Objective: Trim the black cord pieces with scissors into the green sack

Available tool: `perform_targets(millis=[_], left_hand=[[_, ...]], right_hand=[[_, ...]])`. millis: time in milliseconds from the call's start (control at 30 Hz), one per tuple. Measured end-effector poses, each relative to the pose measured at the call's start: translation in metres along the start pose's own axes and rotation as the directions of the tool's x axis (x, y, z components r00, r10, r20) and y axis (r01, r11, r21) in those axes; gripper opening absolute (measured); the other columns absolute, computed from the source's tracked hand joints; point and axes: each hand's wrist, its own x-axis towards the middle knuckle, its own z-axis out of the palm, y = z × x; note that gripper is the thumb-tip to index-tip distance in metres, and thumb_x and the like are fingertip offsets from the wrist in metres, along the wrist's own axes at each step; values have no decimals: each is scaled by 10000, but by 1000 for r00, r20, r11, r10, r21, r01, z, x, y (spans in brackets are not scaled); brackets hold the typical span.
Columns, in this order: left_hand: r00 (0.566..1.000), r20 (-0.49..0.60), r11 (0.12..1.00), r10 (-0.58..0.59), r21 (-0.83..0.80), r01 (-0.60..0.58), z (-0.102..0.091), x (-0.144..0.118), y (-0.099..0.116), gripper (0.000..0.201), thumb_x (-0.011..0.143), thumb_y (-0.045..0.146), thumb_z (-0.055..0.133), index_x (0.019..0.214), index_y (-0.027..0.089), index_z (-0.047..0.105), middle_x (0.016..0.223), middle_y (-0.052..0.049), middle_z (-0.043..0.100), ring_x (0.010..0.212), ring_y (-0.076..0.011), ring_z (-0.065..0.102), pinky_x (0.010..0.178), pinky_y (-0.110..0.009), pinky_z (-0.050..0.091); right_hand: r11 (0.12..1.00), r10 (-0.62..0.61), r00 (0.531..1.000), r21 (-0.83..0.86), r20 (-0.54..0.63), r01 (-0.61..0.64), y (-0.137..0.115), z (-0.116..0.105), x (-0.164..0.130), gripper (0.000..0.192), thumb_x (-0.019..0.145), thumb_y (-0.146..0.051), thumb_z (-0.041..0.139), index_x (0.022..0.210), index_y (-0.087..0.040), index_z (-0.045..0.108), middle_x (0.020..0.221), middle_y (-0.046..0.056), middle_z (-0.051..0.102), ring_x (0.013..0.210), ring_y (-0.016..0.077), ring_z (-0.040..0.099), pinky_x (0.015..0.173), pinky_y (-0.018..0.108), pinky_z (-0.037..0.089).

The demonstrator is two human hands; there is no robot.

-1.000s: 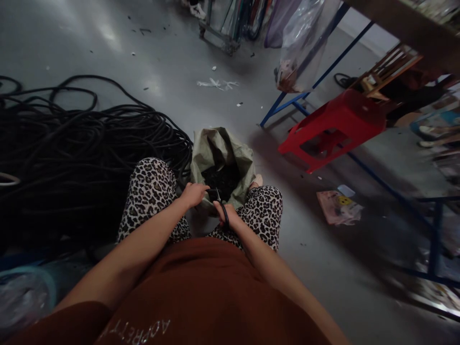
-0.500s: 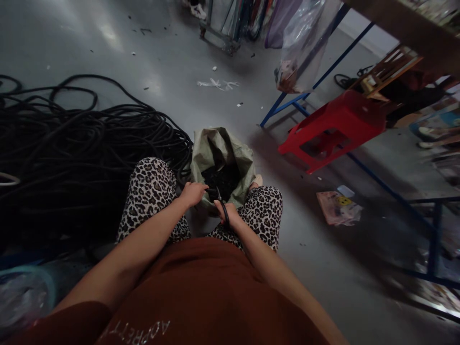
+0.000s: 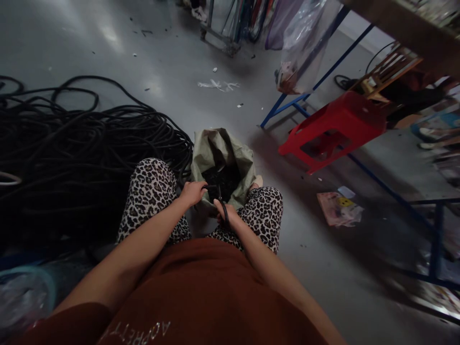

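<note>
While you sit over the grey concrete floor (image 3: 143,43), the largest thing beside you is the heap of black cable (image 3: 72,153), piled in loose coils on your left and reaching right up to your left knee. Across the floor on your right stands a blue metal frame (image 3: 377,179), and a red plastic stool (image 3: 338,127) sits tipped against it, with a clear plastic bag (image 3: 302,43) hanging higher up. Your own lap fills the bottom of the view: a rust-brown shirt (image 3: 201,292) and leopard-print trousers (image 3: 151,191), knees apart.

Between your knees stands an olive woven sack (image 3: 219,148), mouth open and upright, with dark cut pieces lying inside it. A pinkish printed packet (image 3: 339,207) lies flat on the floor, well apart from the sack, to your right, and a scrap of white litter (image 3: 217,85) lies farther off.

Over the near rim of the sack your hands meet. Your left hand (image 3: 193,192) is closed around a short end of the black cable, holding it out toward the sack's mouth. Your right hand (image 3: 228,216) is wrapped through the black handles of the scissors (image 3: 220,201), whose blades point up and forward to the cable end just beside your left fingers. Whether the blades are touching the cable is too small and dark to tell.
</note>
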Motion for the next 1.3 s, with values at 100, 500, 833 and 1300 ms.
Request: perform_targets(millis=[100, 500, 833, 1300], left_hand=[[1000, -3, 1000, -5, -13, 5, -1, -1, 1, 301, 855, 335, 448, 1104, 262, 602, 1069, -36, 678, 1009, -214, 596, 838, -335, 392], [999, 11, 999, 36, 27, -36, -2, -4, 5, 289, 855, 347, 440, 1060, 268, 627, 1043, -27, 687, 1006, -206, 593, 825, -327, 382], [997, 29, 997, 74, -1, -74, 3, -6, 5, 289, 849, 339, 449, 1071, 286, 626, 1093, -16, 672, 1047, -194, 572, 855, -321, 367], [983, 85, 986, 161, 36, -164, 7, -6, 6, 312, 866, 343, 431, 1106, 274, 618, 1048, -41, 682, 996, -206, 596, 829, -327, 374]], right_hand=[[1000, 6, 1000, -23, 29, -5, -2, 0, -2, 550, 812, -648, 443, 706, -130, 596, 522, 52, 572, 413, 151, 570, 391, 226, 451], [998, 59, 995, -8, 84, -59, -10, 2, -5, 566, 806, -636, 471, 780, -92, 626, 517, 46, 568, 405, 145, 557, 390, 228, 454], [996, 47, 993, 68, 106, -54, -8, 4, -6, 532, 817, -610, 485, 764, -94, 603, 515, 38, 557, 400, 138, 553, 388, 229, 462], [999, 47, 998, -6, 48, -46, -7, 4, 1, 583, 812, -652, 440, 706, -104, 607, 514, 61, 580, 453, 137, 577, 418, 188, 439]])
